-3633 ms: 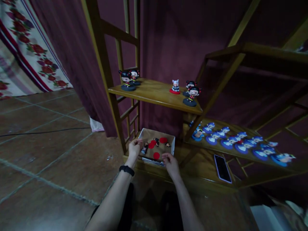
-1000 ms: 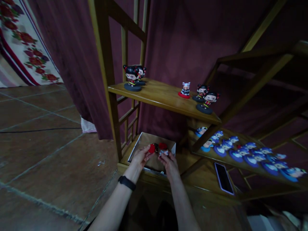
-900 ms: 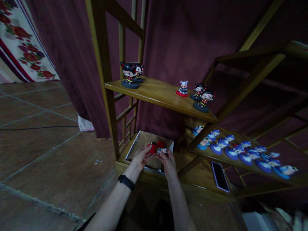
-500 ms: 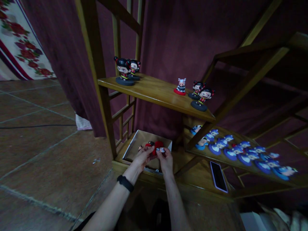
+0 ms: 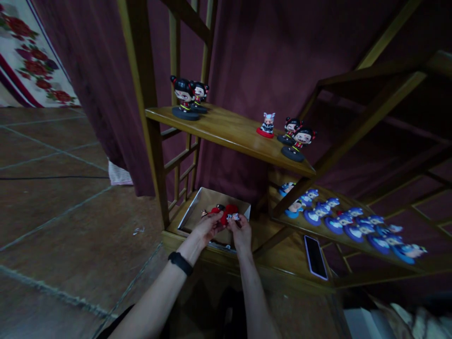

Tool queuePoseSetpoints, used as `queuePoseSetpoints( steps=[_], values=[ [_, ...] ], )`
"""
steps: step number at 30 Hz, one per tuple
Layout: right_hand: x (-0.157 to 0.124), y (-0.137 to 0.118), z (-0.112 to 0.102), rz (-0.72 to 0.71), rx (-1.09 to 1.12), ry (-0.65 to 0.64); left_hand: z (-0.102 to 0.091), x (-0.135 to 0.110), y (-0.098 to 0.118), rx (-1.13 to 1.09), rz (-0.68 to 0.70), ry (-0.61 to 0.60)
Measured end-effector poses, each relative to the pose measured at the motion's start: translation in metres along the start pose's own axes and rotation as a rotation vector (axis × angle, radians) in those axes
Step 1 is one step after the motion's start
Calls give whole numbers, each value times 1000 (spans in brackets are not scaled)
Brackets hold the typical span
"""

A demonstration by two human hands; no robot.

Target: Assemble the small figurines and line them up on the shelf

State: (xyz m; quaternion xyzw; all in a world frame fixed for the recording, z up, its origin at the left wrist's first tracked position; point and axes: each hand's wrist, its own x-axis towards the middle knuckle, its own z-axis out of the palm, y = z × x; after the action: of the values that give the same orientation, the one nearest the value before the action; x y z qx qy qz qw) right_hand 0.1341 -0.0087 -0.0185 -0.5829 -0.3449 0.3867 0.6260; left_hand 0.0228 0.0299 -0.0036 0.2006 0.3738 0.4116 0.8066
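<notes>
Both my hands meet over an open cardboard box (image 5: 195, 207) on the bottom shelf. My left hand (image 5: 206, 228), with a black band on its wrist, is closed on a red round base (image 5: 216, 212). My right hand (image 5: 240, 231) pinches a small white and dark figurine (image 5: 233, 217). The two pieces are held close together, almost touching. Another red disc (image 5: 230, 209) and small figure parts lie in the box behind them.
A wooden shelf (image 5: 229, 134) above carries black-haired figurines (image 5: 183, 96) at its left and three more (image 5: 291, 136) at its right. Several blue figurines (image 5: 348, 221) lie on a lower shelf. A phone (image 5: 313, 256) rests below them. Maroon curtain behind, tiled floor at the left.
My hands lifted from the box rim, each picked up a piece, and brought the two together. The view shifted slightly.
</notes>
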Motion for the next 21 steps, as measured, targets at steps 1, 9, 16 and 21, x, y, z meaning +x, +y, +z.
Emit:
queuePoseSetpoints(
  steps=[1,9,16,21],
  values=[
    [0,0,0,-2,-1,-5,0,0,0,11,5,1],
    [1,3,0,-33,-73,-30,0,0,-3,67,84,64],
    [1,5,-1,-69,-122,-36,2,1,-5,70,97,69],
    [0,3,0,-94,-142,-39,1,1,-6,85,90,73]
  ],
)
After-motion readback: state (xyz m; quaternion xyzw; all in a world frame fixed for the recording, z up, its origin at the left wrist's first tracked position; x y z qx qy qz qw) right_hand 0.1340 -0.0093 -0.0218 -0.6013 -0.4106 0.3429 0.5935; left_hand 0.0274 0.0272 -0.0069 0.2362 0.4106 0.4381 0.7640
